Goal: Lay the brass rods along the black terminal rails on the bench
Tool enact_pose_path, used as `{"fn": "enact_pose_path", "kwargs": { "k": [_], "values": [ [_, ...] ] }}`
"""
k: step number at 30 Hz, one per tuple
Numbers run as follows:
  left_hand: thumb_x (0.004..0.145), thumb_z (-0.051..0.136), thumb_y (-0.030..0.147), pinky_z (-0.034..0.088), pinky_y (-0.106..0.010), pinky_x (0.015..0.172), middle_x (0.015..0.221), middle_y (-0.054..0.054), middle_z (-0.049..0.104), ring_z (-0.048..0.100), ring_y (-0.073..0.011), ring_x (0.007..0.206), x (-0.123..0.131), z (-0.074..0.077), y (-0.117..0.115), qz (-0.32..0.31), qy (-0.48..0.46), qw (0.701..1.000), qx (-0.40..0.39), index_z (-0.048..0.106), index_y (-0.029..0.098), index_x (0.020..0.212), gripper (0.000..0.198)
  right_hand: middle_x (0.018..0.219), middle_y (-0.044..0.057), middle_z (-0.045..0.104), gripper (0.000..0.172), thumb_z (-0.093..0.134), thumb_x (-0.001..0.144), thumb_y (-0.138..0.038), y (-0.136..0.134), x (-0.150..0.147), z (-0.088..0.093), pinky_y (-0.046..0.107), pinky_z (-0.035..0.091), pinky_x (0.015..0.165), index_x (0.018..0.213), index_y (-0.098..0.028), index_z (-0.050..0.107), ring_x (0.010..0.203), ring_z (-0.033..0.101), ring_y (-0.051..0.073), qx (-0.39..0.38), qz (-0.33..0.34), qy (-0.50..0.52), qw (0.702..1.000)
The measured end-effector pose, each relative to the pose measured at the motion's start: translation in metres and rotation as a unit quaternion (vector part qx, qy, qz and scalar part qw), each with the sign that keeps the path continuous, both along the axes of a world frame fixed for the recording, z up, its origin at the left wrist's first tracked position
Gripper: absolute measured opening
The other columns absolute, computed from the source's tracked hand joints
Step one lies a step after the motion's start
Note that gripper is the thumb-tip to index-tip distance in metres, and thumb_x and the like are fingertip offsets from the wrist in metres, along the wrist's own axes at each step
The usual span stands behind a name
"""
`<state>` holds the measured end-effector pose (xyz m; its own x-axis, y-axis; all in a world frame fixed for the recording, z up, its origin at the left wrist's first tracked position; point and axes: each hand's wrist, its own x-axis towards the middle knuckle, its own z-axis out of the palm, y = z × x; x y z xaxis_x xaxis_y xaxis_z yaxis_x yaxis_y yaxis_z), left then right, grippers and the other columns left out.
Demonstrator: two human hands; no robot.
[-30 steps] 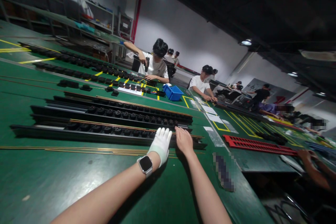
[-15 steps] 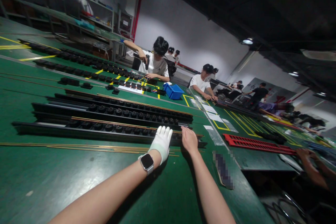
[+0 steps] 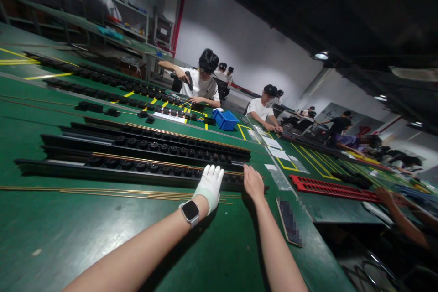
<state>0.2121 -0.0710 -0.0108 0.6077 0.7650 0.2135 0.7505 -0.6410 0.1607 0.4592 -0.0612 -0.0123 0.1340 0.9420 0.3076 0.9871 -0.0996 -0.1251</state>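
Note:
My left hand, in a white glove with a watch on the wrist, lies on the near black rail close to its right end. Its fingers are stretched out flat. Bare, my right hand rests at the right end of that rail, its fingers extended forward over the edge; the fingertips' undersides are hidden. A thin brass rod runs along the top of this rail above a row of black rollers, passing under my left fingers. More loose brass rods lie on the table in front.
Behind are further black rails, a blue bin and rows of small black parts. A phone lies right of my forearm, and red slotted strips beyond. Across the table a person holds a power drill; other people work farther right.
My right hand has slid a little to the right along the rail's end, away from my left hand. The left hand stays in place. The person opposite has tilted the drill.

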Motion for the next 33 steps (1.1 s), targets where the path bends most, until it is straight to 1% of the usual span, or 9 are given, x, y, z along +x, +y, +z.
{"fn": "enact_pose_path", "kwargs": {
  "k": [3,6,9,13,19,22,29,32,33],
  "values": [
    [0.085,0.058,0.033,0.002,-0.061,0.129,0.171,-0.023,0.025,0.022,-0.0438,0.157,0.0,-0.003,0.001,0.001,-0.008,1.0,0.003,0.026,0.006,0.163,0.089,0.149,0.005,0.062,0.055,0.021,0.111,-0.035,0.0,0.007,-0.001,0.04,0.03,0.124,0.146,-0.022,0.062,0.147,0.047,0.02,-0.002,-0.004,-0.001,1.0],
    [0.084,0.058,0.034,0.003,-0.063,0.129,0.17,-0.023,0.027,0.023,-0.044,0.157,0.001,-0.004,0.001,0.003,-0.011,1.0,0.009,0.024,0.007,0.164,0.091,0.15,0.005,0.061,0.055,0.022,0.11,-0.036,-0.001,0.013,-0.002,0.04,0.03,0.124,0.147,-0.023,0.061,0.147,0.046,0.019,-0.003,-0.004,0.0,1.0],
    [0.084,0.059,0.034,0.004,-0.062,0.129,0.17,-0.023,0.027,0.024,-0.0443,0.157,0.001,-0.003,0.001,0.004,-0.007,1.0,0.007,0.026,0.006,0.163,0.091,0.15,0.005,0.061,0.056,0.02,0.11,-0.033,-0.001,0.018,-0.001,0.042,0.029,0.124,0.146,-0.021,0.062,0.148,0.045,0.02,0.0,-0.012,0.0,1.0],
    [0.084,0.059,0.032,0.004,-0.06,0.13,0.17,-0.023,0.028,0.024,-0.044,0.156,0.001,0.0,0.001,0.008,0.001,1.0,0.003,0.028,0.004,0.162,0.089,0.151,0.004,0.06,0.056,0.021,0.11,-0.034,-0.004,0.026,0.0,0.039,0.029,0.125,0.146,-0.022,0.061,0.148,0.046,0.018,0.0,-0.008,-0.001,1.0],
    [0.084,0.057,0.035,0.004,-0.063,0.129,0.17,-0.022,0.028,0.024,-0.0441,0.156,0.001,-0.002,0.001,0.005,-0.005,1.0,0.012,0.027,0.008,0.163,0.089,0.15,0.006,0.061,0.057,0.021,0.11,-0.035,-0.007,0.037,0.0,0.042,0.027,0.125,0.144,-0.021,0.063,0.149,0.044,0.019,0.005,-0.027,-0.003,1.0],
    [0.084,0.058,0.034,0.005,-0.062,0.129,0.17,-0.023,0.028,0.024,-0.0443,0.156,0.001,-0.002,0.001,0.006,0.0,1.0,0.012,0.027,0.007,0.163,0.089,0.152,0.005,0.059,0.058,0.02,0.109,-0.037,-0.009,0.041,0.0,0.041,0.027,0.125,0.146,-0.021,0.062,0.15,0.042,0.02,0.004,-0.033,-0.004,0.999],
    [0.086,0.059,0.035,0.007,-0.06,0.129,0.17,-0.023,0.028,0.025,-0.044,0.156,-0.002,0.001,-0.001,0.006,-0.006,1.0,0.007,0.029,0.006,0.162,0.087,0.152,0.007,0.059,0.058,0.021,0.109,-0.036,-0.013,0.044,0.001,0.043,0.02,0.127,0.146,-0.019,0.062,0.151,0.041,0.022,-0.002,-0.038,-0.004,0.999],
    [0.088,0.057,0.036,0.01,-0.058,0.129,0.17,-0.022,0.03,0.027,-0.0419,0.156,-0.006,0.005,-0.003,0.001,-0.026,1.0,0.011,0.03,0.007,0.162,0.084,0.154,0.008,0.057,0.058,0.021,0.109,-0.036,-0.015,0.04,0.007,0.046,0.019,0.127,0.148,-0.017,0.059,0.152,0.04,0.023,-0.003,-0.04,0.002,0.999],
    [0.089,0.056,0.037,0.012,-0.058,0.129,0.169,-0.021,0.031,0.028,-0.0414,0.156,-0.01,0.008,-0.004,-0.004,-0.038,0.999,0.016,0.031,0.007,0.161,0.082,0.155,0.009,0.055,0.059,0.02,0.109,-0.036,-0.016,0.037,0.011,0.048,0.019,0.127,0.148,-0.016,0.059,0.153,0.038,0.024,0.008,-0.044,0.005,0.999]
  ]
}}
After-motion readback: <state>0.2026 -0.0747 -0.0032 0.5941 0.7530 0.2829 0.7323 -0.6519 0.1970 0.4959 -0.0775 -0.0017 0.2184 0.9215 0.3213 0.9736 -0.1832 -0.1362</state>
